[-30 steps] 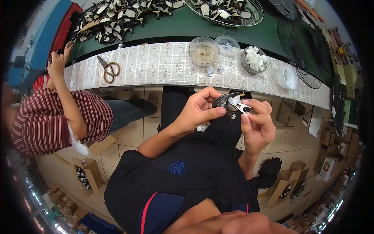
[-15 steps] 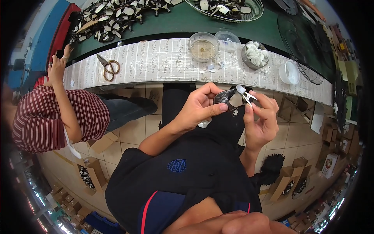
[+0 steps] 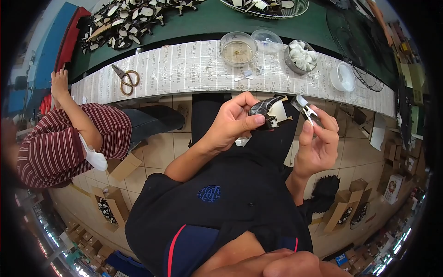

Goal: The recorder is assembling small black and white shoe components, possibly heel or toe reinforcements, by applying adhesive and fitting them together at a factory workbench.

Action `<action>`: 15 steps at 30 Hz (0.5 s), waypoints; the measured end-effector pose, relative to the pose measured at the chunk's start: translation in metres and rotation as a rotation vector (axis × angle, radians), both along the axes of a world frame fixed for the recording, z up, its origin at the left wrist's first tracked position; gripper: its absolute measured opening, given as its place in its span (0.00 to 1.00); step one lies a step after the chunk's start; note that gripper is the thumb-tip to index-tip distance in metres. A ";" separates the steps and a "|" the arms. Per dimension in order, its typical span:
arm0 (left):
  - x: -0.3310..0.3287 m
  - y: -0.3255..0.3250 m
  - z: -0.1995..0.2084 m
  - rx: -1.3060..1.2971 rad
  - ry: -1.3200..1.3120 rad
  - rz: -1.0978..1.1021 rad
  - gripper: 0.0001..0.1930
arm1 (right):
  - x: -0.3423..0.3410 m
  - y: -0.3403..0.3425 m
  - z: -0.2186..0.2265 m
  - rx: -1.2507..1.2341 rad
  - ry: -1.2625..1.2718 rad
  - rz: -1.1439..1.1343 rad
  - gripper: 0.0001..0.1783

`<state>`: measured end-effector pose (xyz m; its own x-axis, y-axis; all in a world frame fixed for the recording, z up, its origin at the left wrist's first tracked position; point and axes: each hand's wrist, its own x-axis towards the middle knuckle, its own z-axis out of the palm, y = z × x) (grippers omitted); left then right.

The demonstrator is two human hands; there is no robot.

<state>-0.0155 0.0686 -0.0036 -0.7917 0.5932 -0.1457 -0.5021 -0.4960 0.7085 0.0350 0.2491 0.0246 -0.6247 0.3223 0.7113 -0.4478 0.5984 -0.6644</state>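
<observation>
Black-and-white shoe piece (image 3: 270, 112) is sitting pinched in the left hand (image 3: 233, 122), held near, above the lap. Right hand (image 3: 318, 138) is pinching a small metal clip (image 3: 304, 108), possibly tweezers, just beside it, not yet applied. Finished-looking pieces (image 3: 134, 18) are lying far left on the counter (image 3: 194, 69).

Bright, even indoor light with soft shadows; sharp in the centre, while fisheye bending and darkening blur the rim.

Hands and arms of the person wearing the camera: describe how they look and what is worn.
Both the left hand and right hand are bare: no gloves, rings or watch visible. Forearms are uncovered. A black short-sleeved shirt carries a small blue emblem and a red stripe.
</observation>
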 end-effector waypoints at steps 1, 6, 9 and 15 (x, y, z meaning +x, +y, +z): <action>0.000 0.000 -0.001 0.000 -0.001 0.000 0.12 | 0.000 -0.001 0.003 0.040 -0.017 0.031 0.10; 0.001 -0.001 -0.008 -0.006 0.093 -0.002 0.14 | 0.002 -0.004 0.015 0.188 -0.094 0.135 0.11; 0.000 -0.004 -0.007 -0.009 0.071 -0.027 0.14 | 0.001 -0.006 0.017 0.208 -0.096 0.181 0.11; 0.001 -0.004 -0.007 -0.018 0.088 0.003 0.13 | -0.002 -0.007 0.018 0.222 -0.112 0.229 0.12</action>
